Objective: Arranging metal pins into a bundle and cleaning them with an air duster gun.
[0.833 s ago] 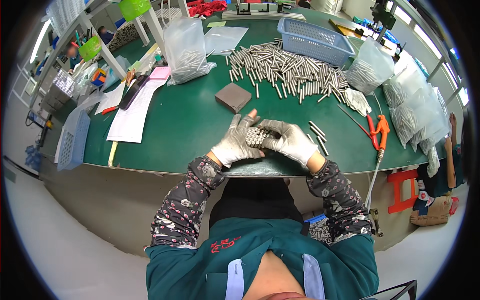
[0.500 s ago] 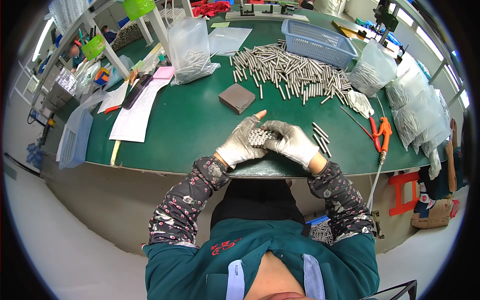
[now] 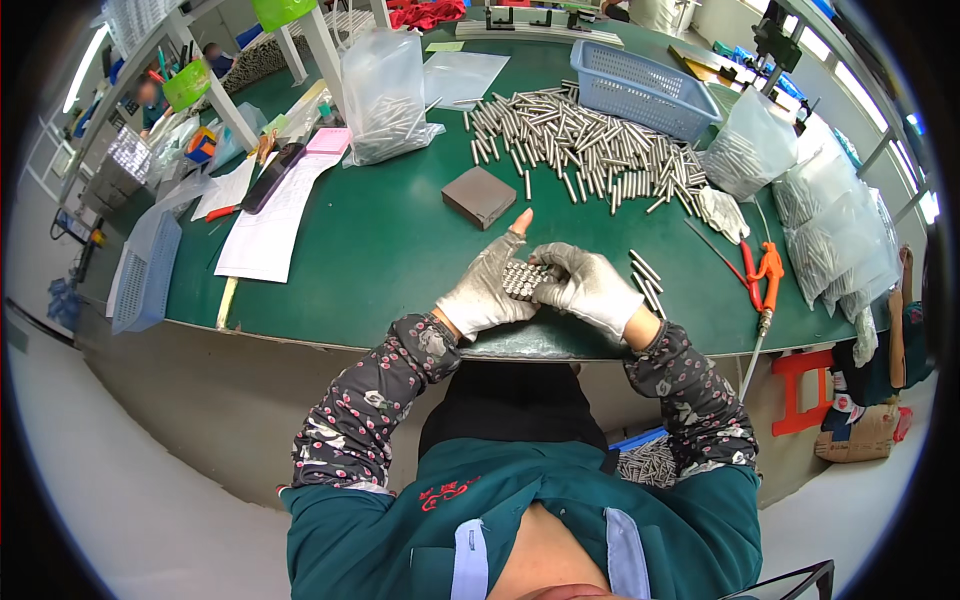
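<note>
Metal pins (image 3: 523, 279), gathered into a tight bundle with their round ends facing up, sit clamped between both gloved hands just above the near edge of the green table (image 3: 380, 240). Closed around the bundle's left side is the left hand (image 3: 487, 290), in a grey knit glove, its bare fingertip pointing up and away from the body. From the other side the right hand (image 3: 583, 285), gloved the same way, wraps the bundle, its fingers curled over the top, so the two hands touch around the pins. Just right of the right hand a few loose pins (image 3: 645, 275) lie on the table. Farther right rest orange-handled pliers (image 3: 765, 270) beside a crumpled grey glove (image 3: 722, 212). Ahead of the hands stands a dark grey block (image 3: 480, 196), and beyond it spreads a large heap of pins (image 3: 580, 145) reaching to a blue plastic basket (image 3: 640, 88). Clear bags filled with pins stand at the far left of the heap (image 3: 385, 95) and along the right edge (image 3: 750, 150). Left of the hands, white paper sheets (image 3: 270, 225) lie on the table, and another blue basket (image 3: 145, 275) hangs over its left end.
</note>
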### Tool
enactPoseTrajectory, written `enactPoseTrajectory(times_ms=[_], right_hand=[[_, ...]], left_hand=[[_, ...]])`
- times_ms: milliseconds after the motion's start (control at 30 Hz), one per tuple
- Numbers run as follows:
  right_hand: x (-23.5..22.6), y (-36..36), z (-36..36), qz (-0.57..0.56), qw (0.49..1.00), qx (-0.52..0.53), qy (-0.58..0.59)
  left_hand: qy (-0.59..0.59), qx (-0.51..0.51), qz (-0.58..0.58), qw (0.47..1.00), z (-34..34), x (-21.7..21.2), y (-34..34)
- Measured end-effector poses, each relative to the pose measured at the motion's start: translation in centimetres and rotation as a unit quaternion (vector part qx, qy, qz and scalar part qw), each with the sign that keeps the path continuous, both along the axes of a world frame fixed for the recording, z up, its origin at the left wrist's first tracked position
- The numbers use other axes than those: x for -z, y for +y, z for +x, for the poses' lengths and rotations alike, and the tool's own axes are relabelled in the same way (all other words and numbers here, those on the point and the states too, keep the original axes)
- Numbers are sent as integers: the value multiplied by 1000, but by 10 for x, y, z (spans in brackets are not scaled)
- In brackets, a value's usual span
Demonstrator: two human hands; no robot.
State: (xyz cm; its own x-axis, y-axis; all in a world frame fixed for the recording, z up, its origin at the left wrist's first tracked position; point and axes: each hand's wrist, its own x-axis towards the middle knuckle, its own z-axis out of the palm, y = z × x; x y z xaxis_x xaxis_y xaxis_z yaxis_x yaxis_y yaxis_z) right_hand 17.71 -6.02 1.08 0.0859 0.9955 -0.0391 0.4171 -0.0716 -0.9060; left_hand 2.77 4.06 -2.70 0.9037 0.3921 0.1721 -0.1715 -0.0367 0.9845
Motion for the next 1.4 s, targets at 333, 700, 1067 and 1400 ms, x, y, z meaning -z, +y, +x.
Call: enactPoseTrajectory(times_ms=[333, 700, 1067, 1400], right_hand=[[-26, 17, -10, 187, 926, 39, -326], [-23, 34, -14, 125, 865, -27, -485], [-83, 0, 39, 123, 906, -23, -405], [-62, 7, 46, -203, 788, -94, -574]], left_hand=[[-36, 15, -53, 998, 4, -1, -1], [-10, -6, -25, 1000, 4, -2, -2], [43, -23, -63, 997, 0, -8, -5], [26, -5, -59, 998, 0, -3, -3]])
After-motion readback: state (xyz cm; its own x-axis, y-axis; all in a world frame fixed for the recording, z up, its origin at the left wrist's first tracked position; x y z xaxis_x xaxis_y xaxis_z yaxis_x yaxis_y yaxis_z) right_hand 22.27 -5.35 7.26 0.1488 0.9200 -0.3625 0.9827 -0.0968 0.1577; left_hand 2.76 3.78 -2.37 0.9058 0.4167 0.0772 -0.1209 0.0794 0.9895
